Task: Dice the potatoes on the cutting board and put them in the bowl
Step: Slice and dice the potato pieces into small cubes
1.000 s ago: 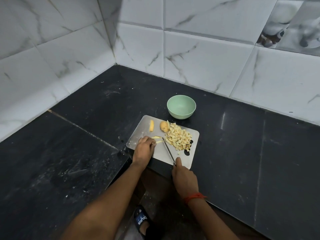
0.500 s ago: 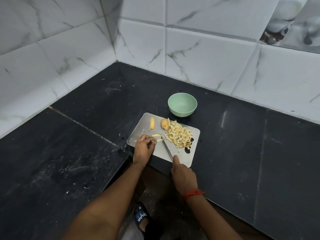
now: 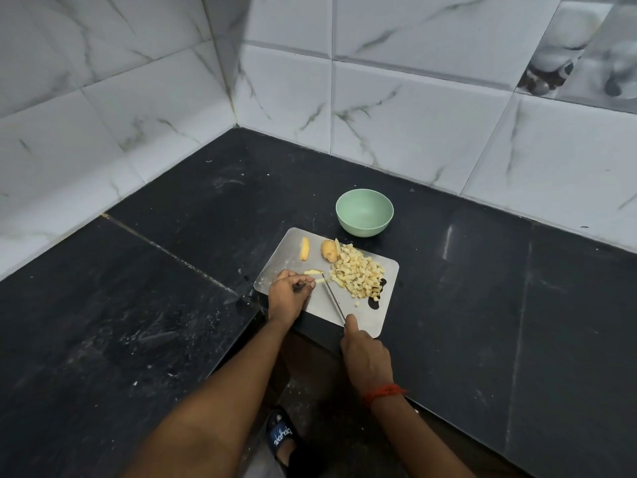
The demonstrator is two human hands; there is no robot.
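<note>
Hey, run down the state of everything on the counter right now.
Bowl: empty, upright.
Diced potato: piled on the cutting board.
Potato chunk: undiced.
Potato slice: undiced, lying apart.
Potato strips: held by left hand.
Knife: gripped by right hand, blade at the strips.

Illegible white lettering on sandal [image 3: 280, 438]

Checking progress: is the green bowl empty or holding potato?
Empty. The green bowl shows only its bare inside; the diced potato lies on the cutting board.
</note>
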